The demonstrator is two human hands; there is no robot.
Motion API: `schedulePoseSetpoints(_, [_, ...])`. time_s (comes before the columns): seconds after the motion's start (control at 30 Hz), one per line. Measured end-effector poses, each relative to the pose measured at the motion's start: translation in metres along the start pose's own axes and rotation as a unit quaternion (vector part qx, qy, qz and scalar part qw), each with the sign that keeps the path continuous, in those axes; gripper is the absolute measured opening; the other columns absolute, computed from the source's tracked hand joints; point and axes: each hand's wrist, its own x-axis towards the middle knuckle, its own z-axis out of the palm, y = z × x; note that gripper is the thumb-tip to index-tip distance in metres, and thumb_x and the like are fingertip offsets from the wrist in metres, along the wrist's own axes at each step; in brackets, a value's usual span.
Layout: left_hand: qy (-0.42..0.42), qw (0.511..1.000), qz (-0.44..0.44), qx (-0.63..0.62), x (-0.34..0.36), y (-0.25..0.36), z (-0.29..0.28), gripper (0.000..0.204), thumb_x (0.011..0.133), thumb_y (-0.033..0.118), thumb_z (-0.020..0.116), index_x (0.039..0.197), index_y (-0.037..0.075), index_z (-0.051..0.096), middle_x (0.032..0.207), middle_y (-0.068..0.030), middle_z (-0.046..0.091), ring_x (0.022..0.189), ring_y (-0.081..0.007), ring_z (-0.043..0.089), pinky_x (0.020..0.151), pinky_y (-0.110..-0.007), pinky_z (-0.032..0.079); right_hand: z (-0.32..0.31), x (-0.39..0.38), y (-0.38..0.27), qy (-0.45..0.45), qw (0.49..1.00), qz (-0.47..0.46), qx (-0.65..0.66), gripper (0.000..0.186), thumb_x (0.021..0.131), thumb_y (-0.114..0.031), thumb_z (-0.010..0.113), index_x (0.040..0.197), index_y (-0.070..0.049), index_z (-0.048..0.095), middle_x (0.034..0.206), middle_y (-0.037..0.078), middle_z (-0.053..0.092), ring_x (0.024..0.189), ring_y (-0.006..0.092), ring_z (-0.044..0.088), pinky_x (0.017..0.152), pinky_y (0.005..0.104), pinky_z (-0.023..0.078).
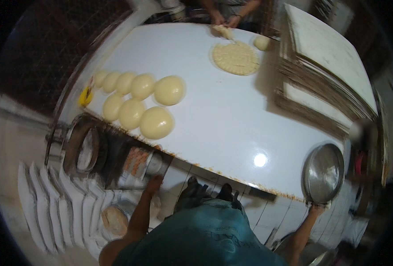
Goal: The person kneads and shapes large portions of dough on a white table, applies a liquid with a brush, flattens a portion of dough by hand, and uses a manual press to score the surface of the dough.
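Note:
My left hand (pixel 154 182) hangs below the table's near edge, fingers loosely bent, holding nothing I can see. My right hand (pixel 316 209) grips the rim of a round, shallow metal pan (pixel 324 170) at the right end of the white tabletop (pixel 205 124). Several smooth, shiny pale dough balls (pixel 156 122) sit in two rows on the left. A flattened round of dough (pixel 235 57) with a marked surface lies at the far side. Across the table another person's hands (pixel 226 21) hold a piece of dough (pixel 223 32), near a small dough ball (pixel 262 42).
Stacked pale boards (pixel 329 48) occupy the back right. A yellow object (pixel 85 96) is at the table's left edge. Below are round metal containers (pixel 71 148), egg trays (pixel 134 163) and several white sacks (pixel 50 208). A tiled floor (pixel 267 217) shows beneath the table.

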Motion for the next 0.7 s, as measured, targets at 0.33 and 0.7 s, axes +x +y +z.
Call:
schedulePoseSetpoints(0.33, [0.272, 0.877, 0.113, -0.379, 0.012, 0.071, -0.126, 0.030, 0.091, 0.025, 0.053, 0.110, 0.002, 0.058, 0.099, -0.0033, 0.060, 0.091, -0.0134, 0.057, 0.083, -0.029, 0.044, 0.196, -0.100, 0.141, 0.112, 0.761, -0.529, -0.358, 0.032, 0.088, -0.018, 0.055, 0.112, 0.002, 0.057, 0.112, 0.019, 0.055, 0.094, 0.0311, 0.056, 0.079, 0.0453, 0.048])
schedulePoseSetpoints(0.7, [0.429, 0.884, -0.157, -0.097, 0.253, -0.045, -0.461, 0.055, 0.093, 0.048, 0.042, 0.111, -0.002, 0.058, 0.104, -0.0201, 0.062, 0.103, -0.0321, 0.058, 0.088, -0.041, 0.044, 0.509, -0.738, 0.590, -0.863, 0.402, -0.147, -0.268, 0.036, 0.081, -0.005, 0.059, 0.116, -0.002, 0.052, 0.135, 0.021, 0.035, 0.124, 0.0364, 0.038, 0.097, 0.0422, 0.040])
